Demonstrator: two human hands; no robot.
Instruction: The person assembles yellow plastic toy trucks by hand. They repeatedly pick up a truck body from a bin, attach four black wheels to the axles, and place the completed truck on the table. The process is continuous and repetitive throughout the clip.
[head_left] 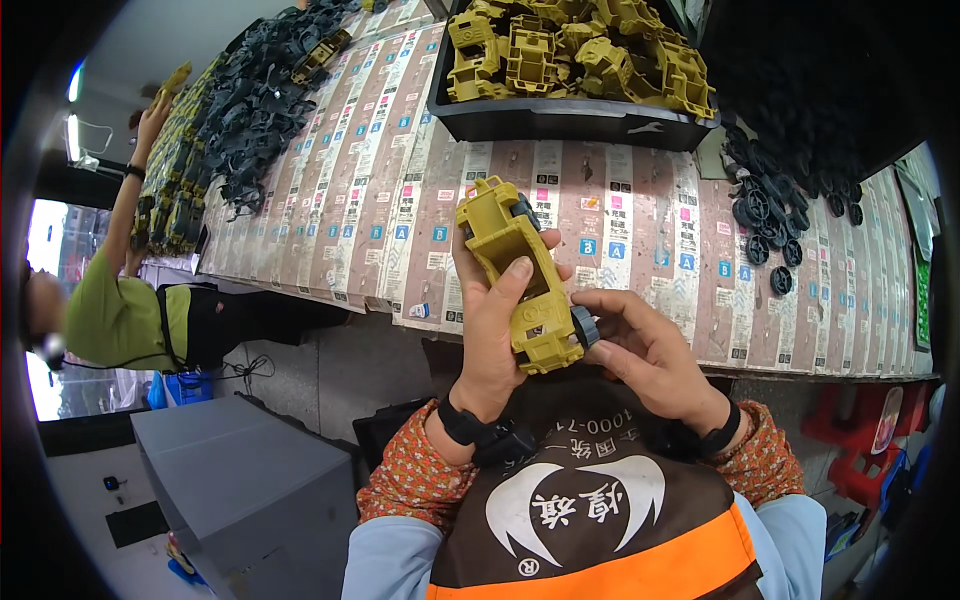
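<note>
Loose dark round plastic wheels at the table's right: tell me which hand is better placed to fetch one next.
Right hand, probably: it is nearer the loose dark round plastic wheels, its fingers only at one dark grey wheel, while the left hand grips the yellow plastic toy vehicle body.

Grey box (235,450) lower left; green-shirted co-worker (122,322); red plastic object (862,477).

The left hand (490,335) grips a yellow plastic toy-vehicle body (541,313), the right hand (652,357) touches its round grey wheel (584,326), and a black plastic bin (570,121) stands beyond.
</note>
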